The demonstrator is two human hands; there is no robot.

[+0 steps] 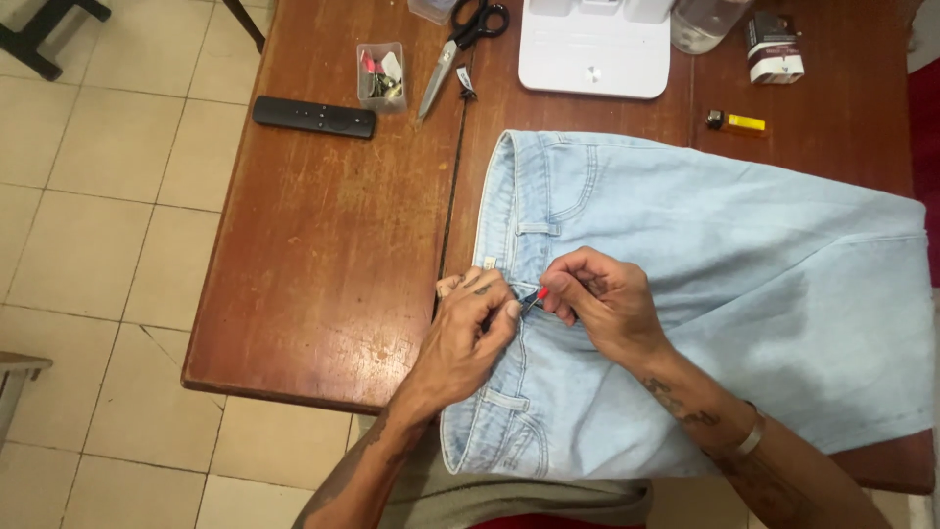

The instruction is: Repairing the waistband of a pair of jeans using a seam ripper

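Note:
Pale blue jeans [725,255] lie spread across a brown wooden table [333,245], waistband to the left. My left hand [475,328] pinches the waistband fabric near its middle. Close beside it, my right hand [602,299] grips a small tool with a red tip [537,297], likely a seam ripper, pointed at the waistband between the two hands. A metal bracelet sits on my right wrist.
At the table's far edge lie a black remote [313,116], a small clear box of bits [381,76], black-handled scissors [460,44], a white flat device [595,47], a clear jar [707,22], a small carton [774,47] and a yellow lighter [736,121]. Tiled floor is on the left.

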